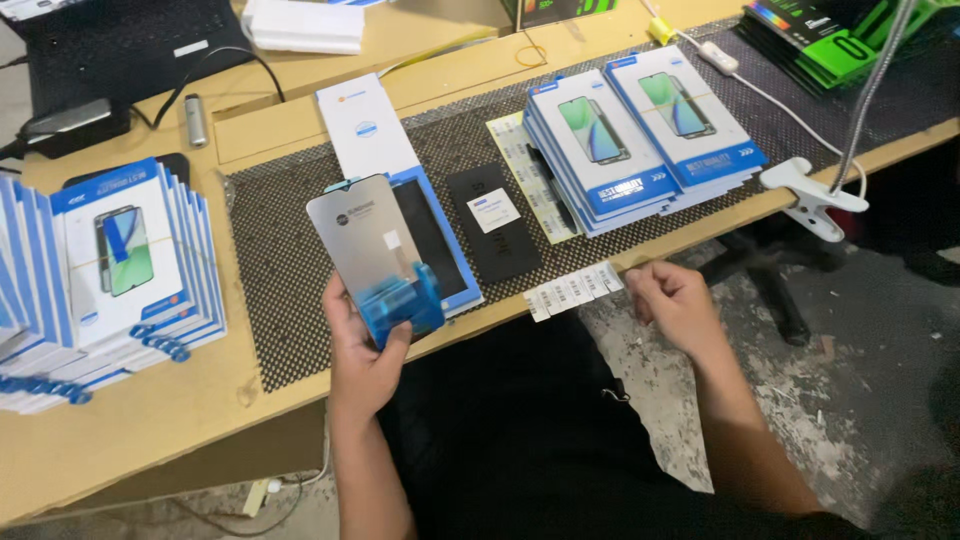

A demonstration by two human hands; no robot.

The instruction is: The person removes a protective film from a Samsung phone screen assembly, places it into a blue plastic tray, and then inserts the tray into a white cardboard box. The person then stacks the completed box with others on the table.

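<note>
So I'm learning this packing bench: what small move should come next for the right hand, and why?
Probably pinch one sticker off the white label strip. The right hand sits empty by the strip's end at the table edge, while the left hand holds the phone screen panel above the open blue tray.

**One head cam, looking down over the bench edge**

We've only got one view here, worn on the head and tilted steeply down and forward. It sits close, so our forearms come in from the bottom edge. The left hand [365, 345] with its phone screen panel [372, 245] lands just left of centre, and the right hand [672, 300] sits lower right of that grip. Beyond the grip we see the perforated mat [290, 250], and the floor shows below it.
</note>
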